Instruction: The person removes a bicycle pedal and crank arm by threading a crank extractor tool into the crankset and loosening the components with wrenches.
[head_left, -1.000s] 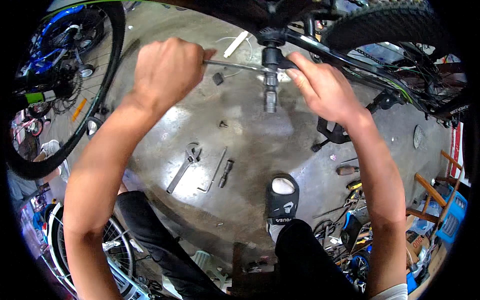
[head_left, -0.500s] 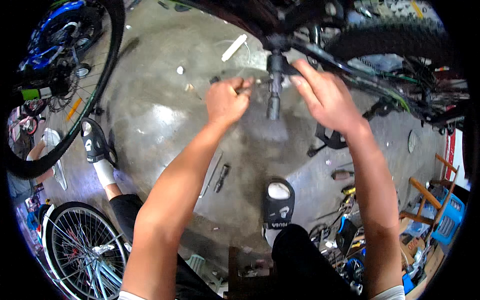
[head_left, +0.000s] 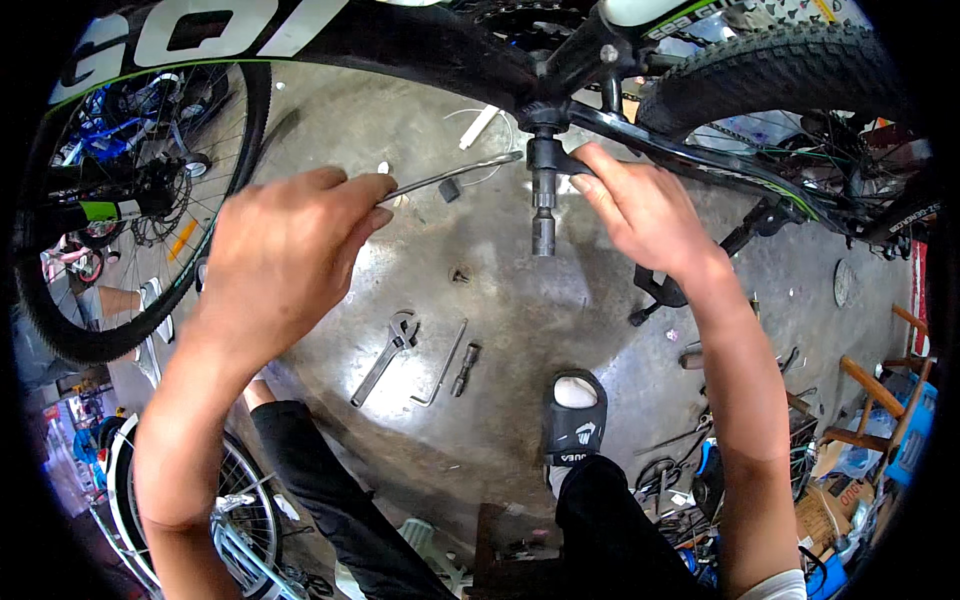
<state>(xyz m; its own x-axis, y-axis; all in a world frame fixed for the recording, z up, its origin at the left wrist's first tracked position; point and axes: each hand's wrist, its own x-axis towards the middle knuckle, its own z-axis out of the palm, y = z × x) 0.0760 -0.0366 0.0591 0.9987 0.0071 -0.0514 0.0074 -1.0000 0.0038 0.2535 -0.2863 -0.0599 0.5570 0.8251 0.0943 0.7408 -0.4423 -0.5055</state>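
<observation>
Leftward from its place half a second ago beside the stepped, dark steel cylindrical tool (head_left: 543, 228), the left hand (head_left: 295, 250) has swung out, clenched around a slim, silver-grey metal wrench (head_left: 450, 176). Its far tip lies just beside the black metal crank arm (head_left: 547, 155), beneath the black bicycle frame (head_left: 420, 60); contact is unclear. The right hand (head_left: 650, 205) grasps that arm, while the tool juts from its end. Wrench and tool look stiff, dense and possibly slick with grease; the wrench's outer end seems the best hold for leverage.
</observation>
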